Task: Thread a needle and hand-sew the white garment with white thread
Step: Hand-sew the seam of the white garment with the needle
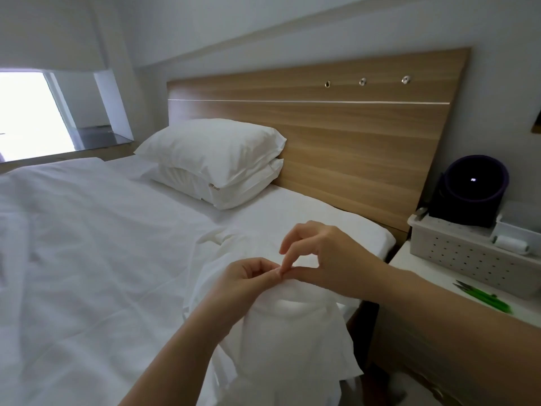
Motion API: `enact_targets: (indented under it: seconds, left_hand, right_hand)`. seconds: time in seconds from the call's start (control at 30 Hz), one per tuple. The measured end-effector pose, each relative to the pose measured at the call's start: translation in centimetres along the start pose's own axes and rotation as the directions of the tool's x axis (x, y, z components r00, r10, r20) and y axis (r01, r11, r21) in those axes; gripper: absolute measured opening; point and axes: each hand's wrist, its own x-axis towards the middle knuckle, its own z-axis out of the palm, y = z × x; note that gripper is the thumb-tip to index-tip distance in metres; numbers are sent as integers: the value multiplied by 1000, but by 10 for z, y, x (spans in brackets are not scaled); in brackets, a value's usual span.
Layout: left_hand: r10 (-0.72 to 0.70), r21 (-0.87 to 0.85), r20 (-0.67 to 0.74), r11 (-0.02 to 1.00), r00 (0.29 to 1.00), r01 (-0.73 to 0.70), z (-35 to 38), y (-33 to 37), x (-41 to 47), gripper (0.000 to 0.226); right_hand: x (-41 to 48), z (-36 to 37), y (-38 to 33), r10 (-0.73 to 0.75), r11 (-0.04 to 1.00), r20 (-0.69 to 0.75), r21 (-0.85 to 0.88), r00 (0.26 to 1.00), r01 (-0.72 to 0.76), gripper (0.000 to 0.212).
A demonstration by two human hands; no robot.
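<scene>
White garment (pixel 292 332) (rumpled) in left hand (pixel 248 278)

No text can be read; a small mark (pixel 213 186) on the lower pillow (pixel 240 191) is too blurred.

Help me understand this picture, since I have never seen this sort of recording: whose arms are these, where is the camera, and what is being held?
There is no machine here. One camera sits on a person's head and looks forward and down, so the arms are their own. The left hand and right hand meet fingertip to fingertip just above a white garment bunched at the edge of a bed. They seem to pinch something very fine; a needle or thread is too small to make out. On the nightstand to the right lie green-handled snips and a perforated white basket with a spool of white thread at its right end. Two pillows are stacked by the wooden headboard.
</scene>
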Motion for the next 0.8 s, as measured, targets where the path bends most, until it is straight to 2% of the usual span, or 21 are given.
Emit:
enact_targets:
  seconds: [0.07, 0.17, 0.27, 0.43, 0.5, 0.57, 0.63, 0.67, 0.73, 0.8]
  left_hand:
    - [-29, 12, -32, 999, 999, 30, 1, -1, 2, 13]
    - [-63, 2, -93, 998, 994, 64, 0, 0, 5, 13]
    - [-72, -37, -82, 997, 994, 69, 1, 3, 6, 18]
    - [-89, -43, -31, 995, 996, 88, 5, 2, 6, 22]
    - [-110, -63, -31, 992, 993, 108, 5, 2, 6, 22]
    - [-132, -70, -69, 989, 989, 127, 3, 1, 10, 21]
    - [-160, -51, -152, 987, 975, 154, 0, -2, 20, 21]
    - [-179, -43, -193, 984, 965, 174, -2, -4, 25, 19]
    - [-201, -25, -244, 979, 949, 201, -3, -6, 33, 12]
    - [-215, 5, -273, 974, 938, 225, -3, -9, 41, 13]
  right_hand:
    - [0, 5, 1, -14, 1000, -63, -6, 998, 14, 3]
    - [1, 2, -1, 125, 983, -76, 146, 989, -113, 10]
    - [1, 1, -4, 131, 991, 15, 34, 991, -131, 3]
    - [2, 4, -3, 59, 996, -24, -62, 998, -61, 6]
    - [1, 5, -4, 93, 996, -37, 5, 995, -92, 3]
    - [0, 2, -5, 224, 960, -91, 195, 970, -203, 10]
    - [2, -10, -8, 429, 832, -181, 461, 885, -309, 15]
    - [3, -17, -9, 530, 727, -188, 602, 827, -330, 12]
    - [8, -33, -14, 664, 441, -96, 851, 741, -285, 9]
    - [12, -48, -20, 702, 197, -20, 966, 711, -167, 10]
